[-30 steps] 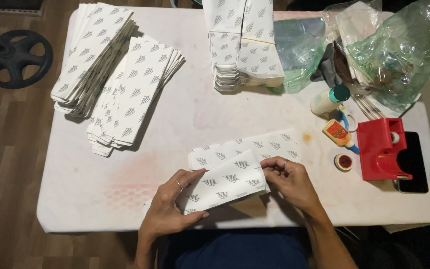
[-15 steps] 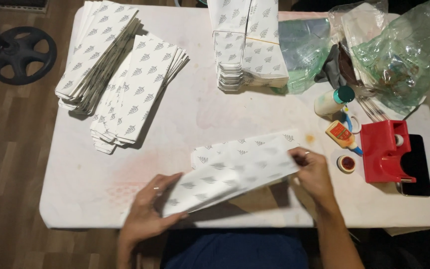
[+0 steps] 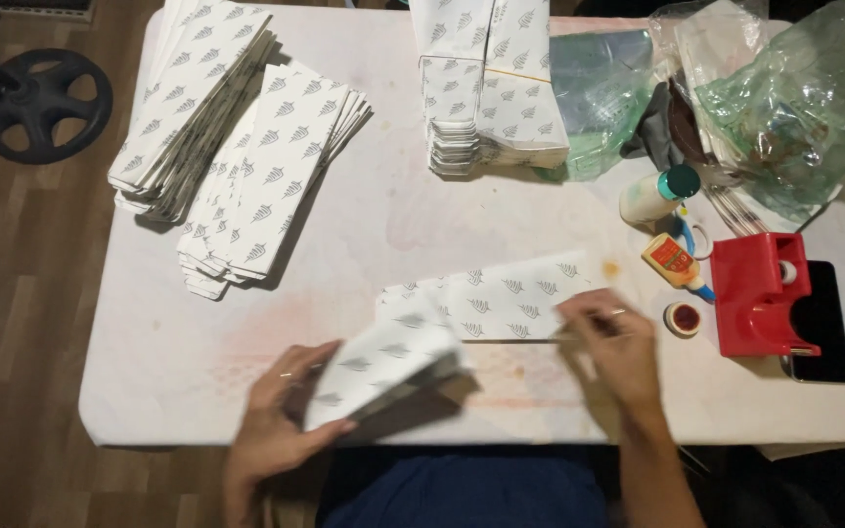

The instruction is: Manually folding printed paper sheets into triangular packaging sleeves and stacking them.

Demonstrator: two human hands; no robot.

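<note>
Flat white paper bags with grey leaf print stacked in three piles: two fanned stacks (image 3: 237, 166) far left, one banded stack (image 3: 486, 88) top centre. Small glue bottle (image 3: 675, 262) with orange label lying right of centre, beside white bottle (image 3: 655, 196) with teal cap. Dark phone screen (image 3: 823, 323) face-up at right edge, behind red tape dispenser (image 3: 757, 293).

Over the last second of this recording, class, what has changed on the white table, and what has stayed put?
The left hand has lifted one white leaf-printed paper bag off the pair and drawn it left, toward the table's near edge. The right hand has shifted right and presses the other printed bag, which lies flat. The stacks of printed bags, glue bottle and red tape dispenser stayed put.
</note>
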